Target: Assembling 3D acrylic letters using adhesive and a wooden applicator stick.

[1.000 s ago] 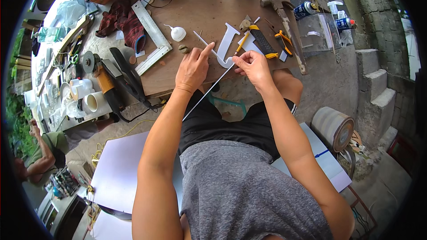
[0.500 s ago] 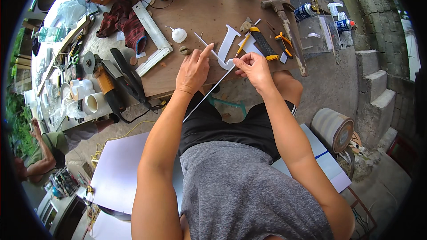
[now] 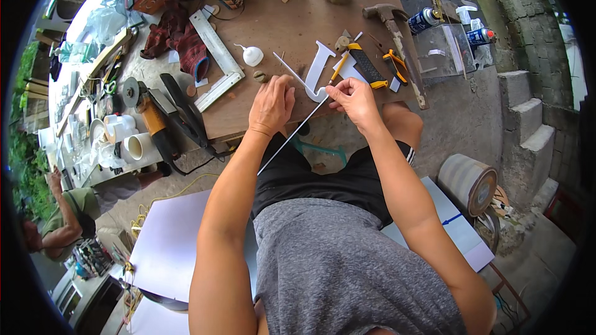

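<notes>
Pinching the strip (image 3: 298,128) with thumb and finger together, the right hand (image 3: 351,98) sits at four o'clock of the J-shaped piece (image 3: 318,65), beside its lower curl. The strip trails toward seven o'clock, past the counter (image 3: 298,22)'s edge. At eight o'clock, the left hand (image 3: 270,104) curls its fingers; I cannot tell whether they grip anything. The hammer (image 3: 397,43) lies at two o'clock, the square (image 3: 214,46) near nine.

The strip (image 3: 293,135) and hooked piece (image 3: 317,65) are white, the worktop (image 3: 279,22) brown, the tool handle (image 3: 366,65) black and yellow, the shirt (image 3: 341,254) mottled grey.
</notes>
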A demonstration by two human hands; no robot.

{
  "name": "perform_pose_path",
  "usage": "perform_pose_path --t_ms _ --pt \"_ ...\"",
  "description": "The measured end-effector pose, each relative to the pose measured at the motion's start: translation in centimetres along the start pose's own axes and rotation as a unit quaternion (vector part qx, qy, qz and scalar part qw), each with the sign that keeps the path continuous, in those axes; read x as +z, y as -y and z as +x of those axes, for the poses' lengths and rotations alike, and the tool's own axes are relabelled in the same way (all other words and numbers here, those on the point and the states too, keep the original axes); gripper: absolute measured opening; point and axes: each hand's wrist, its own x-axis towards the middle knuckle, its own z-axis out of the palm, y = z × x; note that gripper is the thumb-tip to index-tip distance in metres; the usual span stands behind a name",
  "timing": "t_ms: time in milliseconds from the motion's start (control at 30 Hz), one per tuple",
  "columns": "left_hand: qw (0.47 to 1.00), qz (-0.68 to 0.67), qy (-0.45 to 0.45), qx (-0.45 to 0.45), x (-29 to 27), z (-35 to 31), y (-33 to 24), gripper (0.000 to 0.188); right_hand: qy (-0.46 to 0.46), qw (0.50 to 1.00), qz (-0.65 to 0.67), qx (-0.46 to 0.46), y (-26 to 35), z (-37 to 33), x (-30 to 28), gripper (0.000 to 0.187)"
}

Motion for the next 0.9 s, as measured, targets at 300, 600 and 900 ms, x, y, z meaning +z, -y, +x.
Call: perform_pose_path --t_ms 300,600,900 --pt "0.988 0.041 0.123 -0.082 -3.7 -4.1 -6.6 0.041 -0.002 1.000 -0.005 -0.028 -1.0 0.4 -0.6 0.037" --pt "0.977 0.046 0.149 -0.143 -3.0 -7.2 -8.0 0.032 0.026 1.000 0.011 0.000 -0.5 0.1 -0.6 0.040" --pt "0.980 0.039 0.124 -0.151 -2.8 -7.3 -8.3 0.027 0.014 1.000 0.019 -0.004 -0.5 0.2 -0.6 0.034"
